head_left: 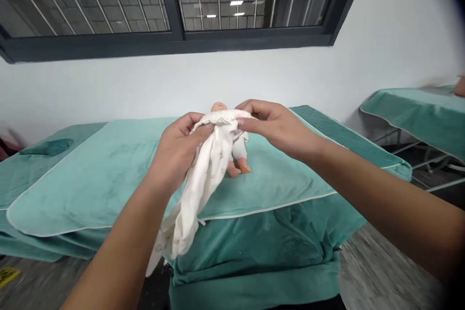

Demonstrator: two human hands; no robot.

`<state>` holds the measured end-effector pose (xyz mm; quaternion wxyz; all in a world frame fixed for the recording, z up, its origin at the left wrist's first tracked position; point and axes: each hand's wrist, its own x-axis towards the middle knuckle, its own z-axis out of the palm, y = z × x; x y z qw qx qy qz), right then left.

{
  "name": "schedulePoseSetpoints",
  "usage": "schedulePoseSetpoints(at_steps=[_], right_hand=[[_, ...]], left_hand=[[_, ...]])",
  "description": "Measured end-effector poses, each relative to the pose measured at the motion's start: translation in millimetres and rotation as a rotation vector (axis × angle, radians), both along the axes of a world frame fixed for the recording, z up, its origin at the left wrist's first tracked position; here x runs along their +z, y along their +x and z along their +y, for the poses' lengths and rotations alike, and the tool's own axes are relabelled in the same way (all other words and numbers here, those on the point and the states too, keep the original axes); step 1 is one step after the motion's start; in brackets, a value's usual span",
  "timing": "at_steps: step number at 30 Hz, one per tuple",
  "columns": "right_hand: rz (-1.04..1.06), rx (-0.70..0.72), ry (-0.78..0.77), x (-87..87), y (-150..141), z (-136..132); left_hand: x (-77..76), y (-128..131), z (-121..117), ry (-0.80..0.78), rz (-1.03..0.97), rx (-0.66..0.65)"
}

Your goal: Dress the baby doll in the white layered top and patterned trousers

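A small baby doll [236, 155] lies on its back on a teal padded mat [109, 174], head toward the wall and bare feet toward me. My left hand [179, 150] and my right hand [271, 123] both pinch the top edge of a white printed cloth garment [207, 174], held above the doll's body. The cloth hangs down from my hands past the front edge of the bed. It hides most of the doll's torso; only the head, one leg and the feet show.
The mat covers a teal-draped bed [261, 252] set against a white wall under a dark-framed window [174, 34]. A second teal-covered bed [417, 111] stands at the right. A folded teal cloth [47, 146] lies at the left. Grey floor runs below.
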<state>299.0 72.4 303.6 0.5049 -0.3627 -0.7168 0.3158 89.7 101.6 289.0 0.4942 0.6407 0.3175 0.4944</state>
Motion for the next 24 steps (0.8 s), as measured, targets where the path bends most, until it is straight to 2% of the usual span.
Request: schedulePoseSetpoints(at_steps=[4,6,8,11,13,15,17,19,22,24], right_hand=[[0.207,0.133,-0.166,-8.7,-10,0],[0.213,0.167,-0.230,-16.5,-13,3],[0.123,0.212,-0.286,-23.9,-14,6],[-0.117,0.378,-0.376,-30.4,-13,8],[-0.196,0.436,-0.408,-32.2,-14,7],[-0.114,0.377,-0.403,-33.6,-16,7],[0.075,0.271,-0.390,-36.1,-19,9],[0.245,0.192,-0.398,-41.0,-22,14],[0.385,0.115,-0.447,-52.6,-23,21],[0.424,0.126,-0.503,-61.6,-22,23]], left_hand=[[-7.4,-19,4,-0.125,-0.003,-0.158],[-9.7,-25,6,-0.153,-0.037,-0.205],[-10.8,-27,8,-0.154,-0.057,-0.207],[-12.5,-27,10,-0.110,-0.067,-0.151],[-15.7,-25,11,-0.095,-0.068,-0.125],[-21.9,-21,11,-0.120,-0.071,-0.124],[-30.9,-15,9,-0.178,-0.068,-0.155],[-40.8,-8,4,-0.256,0.017,-0.253],[-52.6,2,-2,-0.375,0.218,-0.447],[-57.1,6,-3,-0.411,0.167,-0.420]])
